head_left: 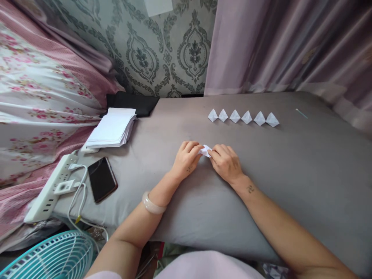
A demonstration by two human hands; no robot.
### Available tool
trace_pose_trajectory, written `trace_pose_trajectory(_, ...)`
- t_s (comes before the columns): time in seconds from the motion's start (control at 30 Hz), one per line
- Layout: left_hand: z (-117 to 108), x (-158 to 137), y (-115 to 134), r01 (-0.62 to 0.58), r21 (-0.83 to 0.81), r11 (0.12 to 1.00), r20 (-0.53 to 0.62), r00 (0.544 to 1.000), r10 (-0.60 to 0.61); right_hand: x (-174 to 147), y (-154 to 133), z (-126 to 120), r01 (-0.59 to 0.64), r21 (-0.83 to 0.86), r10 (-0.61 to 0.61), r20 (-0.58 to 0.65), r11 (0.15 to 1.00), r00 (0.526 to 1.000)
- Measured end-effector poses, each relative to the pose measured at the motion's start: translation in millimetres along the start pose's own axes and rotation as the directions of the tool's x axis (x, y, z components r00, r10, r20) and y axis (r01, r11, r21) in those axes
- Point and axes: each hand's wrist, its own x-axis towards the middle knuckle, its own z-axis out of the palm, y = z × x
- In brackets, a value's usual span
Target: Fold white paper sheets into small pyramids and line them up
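Evidently to steady the small folded paper, the left hand and right hand pinch its opposite sides between their fingers over the grey sheet, nearer than six paper diamonds lined up far right, seemingly for elbow room.

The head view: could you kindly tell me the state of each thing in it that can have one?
Left hand: pinching the small paper.
Right hand: pinching the same paper.
Small paper: folded, between both hands.
Six paper shapes: folded, in a row.
Paper stack: flat, edges uneven.
Phone: lying flat, screen dark.
Power strip: plugs inserted.
Fan: running or not, cannot tell.
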Motion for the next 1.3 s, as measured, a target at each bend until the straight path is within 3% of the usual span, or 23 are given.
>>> trace_pose_trajectory(0.17, 6.3, 0.9, -5.9, -0.094, 0.124, 0.988, 0.191, 0.979, 0.069, -0.5, -4.1, 6.8, 0.038, -0.041, -0.034, 0.083, 0.998, 0.996)
trace_pose_trajectory(0.3, 9.7, -2.7, -10.7, -0.061, 0.086, 0.994, 0.254, 0.967, 0.037, -7.2, 0.4, 11.4, -0.092, 0.136, 0.070, 0.158, 0.986, 0.985)
trace_pose_trajectory(0.43, 11.6, -5.8, -11.8, 0.128, -0.044, 0.991, 0.222, 0.968, -0.115, -8.8, 9.6, 13.3, -0.228, 0.359, 0.156, 0.219, 0.905, 0.963)
trace_pose_trajectory(0.6, 11.0, -2.6, -8.1, 0.401, -0.169, 0.900, 0.209, 0.907, -0.365, -4.0, 16.1, 15.5, -0.386, 0.484, 0.297, 0.253, 0.785, 0.921)
trace_pose_trajectory(0.8, 8.1, 0.2, -1.9, 0.492, -0.179, 0.852, 0.201, 0.866, -0.458, -0.9, 14.1, 21.1, -0.440, 0.475, 0.375, 0.229, 0.762, 0.898)
trace_pose_trajectory(1.07, 13.8, 0.6, -0.4, 0.494, -0.131, 0.859, 0.174, 0.865, -0.471, 2.0, 11.5, 28.2, -0.453, 0.389, 0.397, 0.219, 0.802, 0.891)
trace_pose_trajectory(1.3, 19.2, 3.6, 3.5, 0.560, -0.083, 0.824, 0.142, 0.825, -0.546, 4.5, 10.7, 31.0, -0.453, 0.314, 0.399, 0.223, 0.834, 0.889)
